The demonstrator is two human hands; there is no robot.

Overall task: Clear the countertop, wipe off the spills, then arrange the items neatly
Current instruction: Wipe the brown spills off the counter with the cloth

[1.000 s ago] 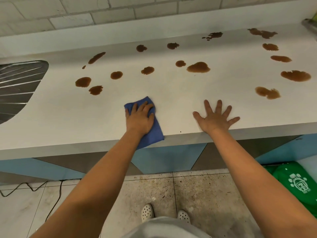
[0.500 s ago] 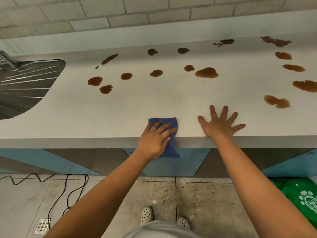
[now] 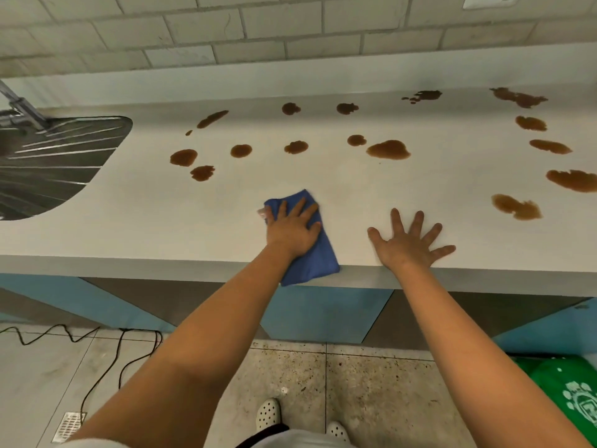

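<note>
A white countertop (image 3: 226, 215) carries several brown spills, among them a large one (image 3: 388, 149) at mid-back and one (image 3: 516, 206) at the right. A folded blue cloth (image 3: 315, 263) lies near the front edge, its lower corner hanging over it. My left hand (image 3: 292, 229) presses flat on the cloth with straight fingers. My right hand (image 3: 410, 244) rests flat on the bare counter beside it, fingers spread, holding nothing.
A steel sink drainboard (image 3: 51, 163) with a tap (image 3: 19, 108) sits at the left end. A tiled wall (image 3: 290, 33) backs the counter. On the floor lie a black cable (image 3: 119, 360), a drain grate (image 3: 68, 426) and a green bag (image 3: 568, 389).
My left hand slid the blue cloth back toward the front edge, then forward onto the counter again. My right hand stayed flat in the same place.
</note>
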